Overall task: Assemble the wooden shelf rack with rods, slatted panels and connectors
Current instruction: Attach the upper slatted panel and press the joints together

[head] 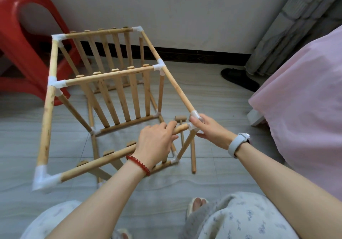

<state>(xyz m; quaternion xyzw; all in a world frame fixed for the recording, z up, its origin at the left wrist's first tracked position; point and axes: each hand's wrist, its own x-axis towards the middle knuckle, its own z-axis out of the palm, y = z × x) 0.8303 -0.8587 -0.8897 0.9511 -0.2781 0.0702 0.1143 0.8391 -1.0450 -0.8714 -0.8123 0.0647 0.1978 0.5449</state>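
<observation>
Grey floor [212,98], one rack [103,83], two hands' fingers gripping rod [182,127] and connector [195,115].

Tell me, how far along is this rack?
Most of the rack stands: two slatted panels sit between rods and white connectors. In hand: the left hand grips the near rod while the right hand holds the corner connector. Left: a loose rod and small mallet lie on the floor.
</observation>
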